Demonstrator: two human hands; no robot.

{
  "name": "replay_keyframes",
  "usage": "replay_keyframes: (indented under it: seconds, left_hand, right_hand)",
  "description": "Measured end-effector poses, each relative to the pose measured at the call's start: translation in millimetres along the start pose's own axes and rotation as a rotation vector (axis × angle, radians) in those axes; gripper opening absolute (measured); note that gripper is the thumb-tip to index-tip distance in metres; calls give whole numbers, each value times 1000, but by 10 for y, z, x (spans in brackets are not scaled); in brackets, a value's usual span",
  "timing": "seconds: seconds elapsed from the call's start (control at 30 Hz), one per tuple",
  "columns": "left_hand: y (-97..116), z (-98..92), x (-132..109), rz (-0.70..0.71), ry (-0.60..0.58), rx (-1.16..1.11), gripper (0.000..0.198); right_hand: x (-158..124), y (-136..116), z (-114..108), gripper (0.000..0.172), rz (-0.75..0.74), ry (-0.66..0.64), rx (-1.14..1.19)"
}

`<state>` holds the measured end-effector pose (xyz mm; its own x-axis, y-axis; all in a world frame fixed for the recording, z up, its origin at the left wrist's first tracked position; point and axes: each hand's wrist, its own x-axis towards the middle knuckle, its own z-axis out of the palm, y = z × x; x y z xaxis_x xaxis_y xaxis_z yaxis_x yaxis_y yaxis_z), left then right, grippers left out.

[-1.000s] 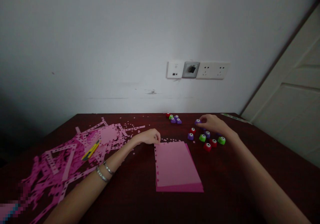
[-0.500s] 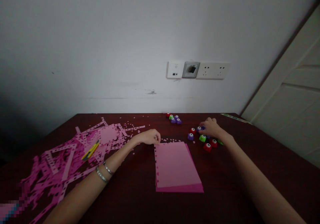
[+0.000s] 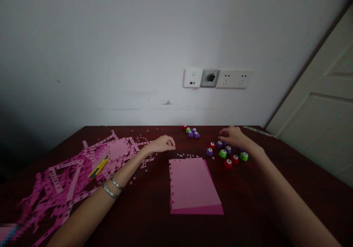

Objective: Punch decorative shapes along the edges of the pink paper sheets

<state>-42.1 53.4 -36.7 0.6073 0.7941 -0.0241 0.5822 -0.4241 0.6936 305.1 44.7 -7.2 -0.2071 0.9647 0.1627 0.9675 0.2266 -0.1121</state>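
Pink sheets of paper [image 3: 194, 184] lie stacked at the centre of the table, with punched holes along the left and top edges. My left hand [image 3: 162, 144], fingers curled, hovers beyond their upper left corner; whether it holds anything is too small to tell. My right hand [image 3: 232, 136] hangs over the far side of a group of small craft punches, its fingers bent and partly hidden. Among these punches are a green one [image 3: 223, 153], a red one [image 3: 227, 163] and a purple one [image 3: 209, 151]. Small pink cut-outs lie just beyond the sheets.
A heap of punched pink strips [image 3: 74, 177] covers the left of the table, with a yellow cutter [image 3: 99, 167] on it. More punches [image 3: 190, 133] sit near the wall. A ruler-like strip [image 3: 259, 131] lies at the back right. Sockets [image 3: 234, 79] are on the wall.
My left hand has lifted off the sheets' corner and moved away from me. My right hand has moved slightly back, uncovering purple and green punches.
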Motion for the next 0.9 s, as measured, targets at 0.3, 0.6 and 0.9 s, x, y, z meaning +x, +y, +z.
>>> replay_keyframes:
  seconds: [0.3, 0.6, 0.9]
  left_hand:
    - [-285, -331, 956, -60, 240, 170, 31]
    - [-479, -176, 1568, -20, 70, 8, 31]
    - [-524, -206, 1697, 48, -23, -52, 37]
  right_hand:
    - [-51, -366, -186, 24, -80, -2, 283]
    - [-46, -421, -166, 20, -107, 29, 256]
    - [-52, -434, -146, 20, -100, 18, 239]
